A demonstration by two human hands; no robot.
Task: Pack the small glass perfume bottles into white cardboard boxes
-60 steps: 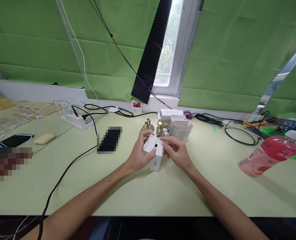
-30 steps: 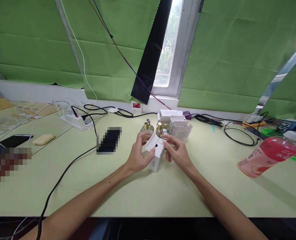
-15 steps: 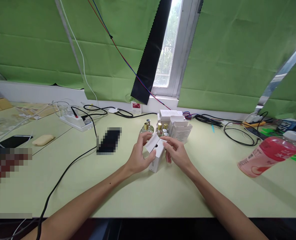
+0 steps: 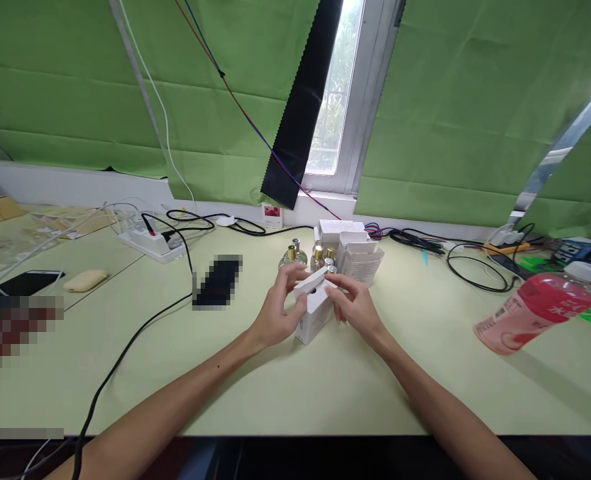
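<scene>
A small white carton (image 4: 311,320) stands upright on the pale green table (image 4: 295,387) between my two hands. My left hand (image 4: 276,308) grips its left side, thumb against the front. My right hand (image 4: 356,303) pinches the raised top flap (image 4: 312,285), which shows a dark round hole. Just behind the carton stand several small glass bottles with gold and silver caps (image 4: 295,256), and a cluster of white cartons (image 4: 355,252) sits to their right.
A pink drink bottle (image 4: 535,311) lies tilted at the right. Black cables (image 4: 475,263) loop at the back right; another cable (image 4: 125,353) runs from a white power strip (image 4: 151,241) to the front edge. A phone (image 4: 28,281) and a cream case (image 4: 86,279) lie left.
The carton's top flap has been lifted and tilted further down toward closing, and the carton has leaned slightly. Both hands stay on it.
</scene>
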